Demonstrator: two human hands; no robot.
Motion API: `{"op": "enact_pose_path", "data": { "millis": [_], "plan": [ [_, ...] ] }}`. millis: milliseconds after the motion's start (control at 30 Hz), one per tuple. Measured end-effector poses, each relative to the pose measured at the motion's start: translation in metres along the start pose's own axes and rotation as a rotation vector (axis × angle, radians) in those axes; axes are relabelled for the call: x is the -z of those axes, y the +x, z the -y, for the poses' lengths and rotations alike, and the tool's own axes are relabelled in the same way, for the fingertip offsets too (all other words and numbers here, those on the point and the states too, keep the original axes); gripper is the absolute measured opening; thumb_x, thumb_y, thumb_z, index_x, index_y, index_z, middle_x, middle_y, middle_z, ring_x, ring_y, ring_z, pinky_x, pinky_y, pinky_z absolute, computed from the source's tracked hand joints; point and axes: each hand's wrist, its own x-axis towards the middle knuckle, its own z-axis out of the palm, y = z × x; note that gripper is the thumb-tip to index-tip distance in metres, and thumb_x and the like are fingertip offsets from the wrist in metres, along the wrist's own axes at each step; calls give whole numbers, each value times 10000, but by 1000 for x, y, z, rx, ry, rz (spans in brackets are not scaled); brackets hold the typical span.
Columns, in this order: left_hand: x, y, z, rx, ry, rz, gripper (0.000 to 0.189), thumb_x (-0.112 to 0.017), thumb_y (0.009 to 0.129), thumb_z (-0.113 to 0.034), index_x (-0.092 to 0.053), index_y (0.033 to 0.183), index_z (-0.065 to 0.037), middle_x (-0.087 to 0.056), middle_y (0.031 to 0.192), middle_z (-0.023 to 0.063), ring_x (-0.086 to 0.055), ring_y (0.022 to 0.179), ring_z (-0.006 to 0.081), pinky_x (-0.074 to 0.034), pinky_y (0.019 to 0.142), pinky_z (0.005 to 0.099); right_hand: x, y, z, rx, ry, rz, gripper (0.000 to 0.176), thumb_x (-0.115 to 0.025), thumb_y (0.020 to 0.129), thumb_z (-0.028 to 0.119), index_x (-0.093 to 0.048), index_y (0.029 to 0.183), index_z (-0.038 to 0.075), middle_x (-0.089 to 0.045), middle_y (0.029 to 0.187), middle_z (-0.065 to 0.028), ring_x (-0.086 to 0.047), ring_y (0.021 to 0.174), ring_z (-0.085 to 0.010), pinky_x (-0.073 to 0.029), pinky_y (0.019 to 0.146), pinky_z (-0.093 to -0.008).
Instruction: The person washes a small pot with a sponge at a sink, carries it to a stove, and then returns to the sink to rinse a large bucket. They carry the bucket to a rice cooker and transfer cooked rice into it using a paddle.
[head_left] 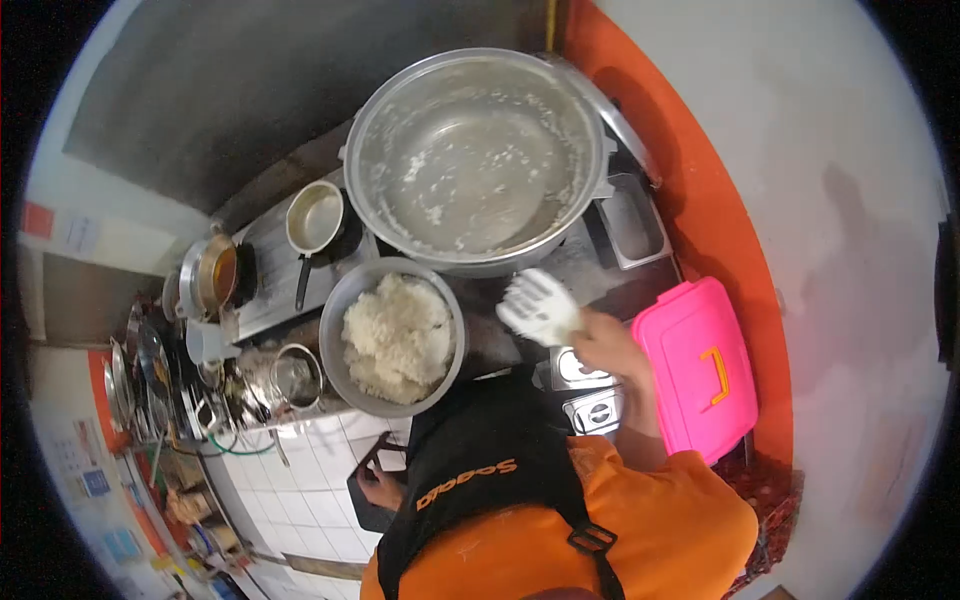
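The right hand (608,345) is closed around the handle of a white paddle (538,305), whose blade points away from the body, just short of the pot (470,160). The pot stands beyond the hand. It is wide and metal and nearly bare inside: only smears and scattered grains of rice cling to its floor and wall. To the left of the hand, close to the paddle blade, a metal bowl (353,290) sits on the counter (488,345), heaped with rice (398,338).

Judging by this, the moving of rice from pot to bowl is almost finished. The bulk lies in the bowl, and what is left is the thin residue stuck to the pot. No rice shows clearly on the paddle, though the blade is blurred.

The left hand (380,487) hangs low by the black apron (480,470), well apart from the bowl and against a dark flat thing. I cannot tell whether it grips it.

A pink box (700,365) with its lid on lies just to the right of the right hand. A small saucepan (315,215) stands further left, past the bowl.
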Motion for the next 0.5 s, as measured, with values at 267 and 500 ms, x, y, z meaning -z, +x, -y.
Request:
{"op": "enact_pose_path", "data": {
  "millis": [267, 500],
  "plan": [
    [15, 28, 19, 264, -105, -91, 478, -656, 880, -238, -590, 1243, 65, -634, 1237, 243, -593, 1174, 361, -433, 1037, 407, 85, 135, -141, -272, 181, -802, 275, -721, 809, 176, -656, 811, -90, -684, 736, -250, -706, 679, -340, -529, 600, -431],
    [7, 80, -53, -78, -336, 43, 454, -658, 861, -50, -562, 1294, 45, -591, 1316, 174, -534, 1237, 304, -408, 1052, 402, 75, 181, -204, -115, 1062, -917, 353, -757, 842, 268, -632, 999, -23, -624, 769, -91, -601, 608, -167, -515, 552, -349]
  ]
}}
